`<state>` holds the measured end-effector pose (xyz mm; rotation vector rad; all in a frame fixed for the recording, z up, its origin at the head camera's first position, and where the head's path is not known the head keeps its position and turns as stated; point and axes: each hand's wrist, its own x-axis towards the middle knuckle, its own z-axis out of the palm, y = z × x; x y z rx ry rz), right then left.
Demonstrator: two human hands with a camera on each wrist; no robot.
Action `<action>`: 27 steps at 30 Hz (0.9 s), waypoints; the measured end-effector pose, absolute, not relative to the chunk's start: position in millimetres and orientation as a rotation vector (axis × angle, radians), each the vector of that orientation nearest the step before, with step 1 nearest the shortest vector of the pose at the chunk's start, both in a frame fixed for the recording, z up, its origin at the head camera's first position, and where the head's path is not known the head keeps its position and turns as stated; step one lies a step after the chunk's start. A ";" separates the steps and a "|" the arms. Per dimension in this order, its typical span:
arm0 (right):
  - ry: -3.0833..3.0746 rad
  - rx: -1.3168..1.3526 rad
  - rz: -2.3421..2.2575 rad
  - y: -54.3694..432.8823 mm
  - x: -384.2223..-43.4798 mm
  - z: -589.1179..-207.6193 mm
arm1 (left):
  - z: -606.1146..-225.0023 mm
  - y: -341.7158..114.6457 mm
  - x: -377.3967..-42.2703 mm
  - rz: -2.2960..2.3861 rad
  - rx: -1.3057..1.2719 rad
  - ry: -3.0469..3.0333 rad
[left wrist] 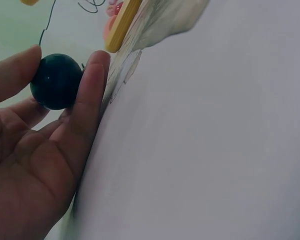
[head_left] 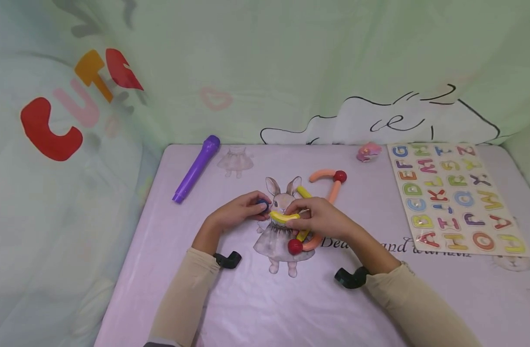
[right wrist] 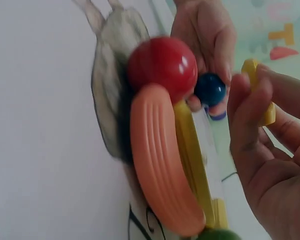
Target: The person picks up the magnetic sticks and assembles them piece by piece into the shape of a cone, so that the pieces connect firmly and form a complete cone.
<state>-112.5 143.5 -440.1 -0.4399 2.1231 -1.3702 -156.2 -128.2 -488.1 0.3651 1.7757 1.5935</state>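
Fingers and thumb of the left hand [head_left: 238,210] pinch a blue ball [left wrist: 56,81], holding it a little above the tabletop. The right hand [head_left: 323,218] pinches a short, curved yellow stick [head_left: 285,219], its left end pointing toward the ball with a small gap between. Under and beside the right hand lies a joined shape of sticks and balls, partly hidden by that hand. It includes a red ball [right wrist: 162,69], a curved orange stick [right wrist: 160,160] and a straight yellow stick [head_left: 304,192]. Farther back, another red ball [head_left: 340,177] joins two orange sticks.
A purple toy microphone [head_left: 197,168] lies at the back left of the table. An alphabet puzzle board [head_left: 462,224] covers much of the right side, and a small pink toy [head_left: 369,152] stands near the back edge. Printed fabric [head_left: 230,58] hangs behind and left.
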 end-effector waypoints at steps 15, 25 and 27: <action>1.928 -0.320 -1.492 130.7 -112.6 -448.8 | -489.4 -146.5 -153.3 1.643 0.363 1.719; 1.821 -0.033 -1.688 115.8 -128.5 -451.9 | -497.0 -156.1 -159.1 1.794 0.253 1.506; 1.811 -0.015 -1.720 113.7 -131.4 -452.4 | -498.3 -157.1 -159.2 1.808 0.243 1.478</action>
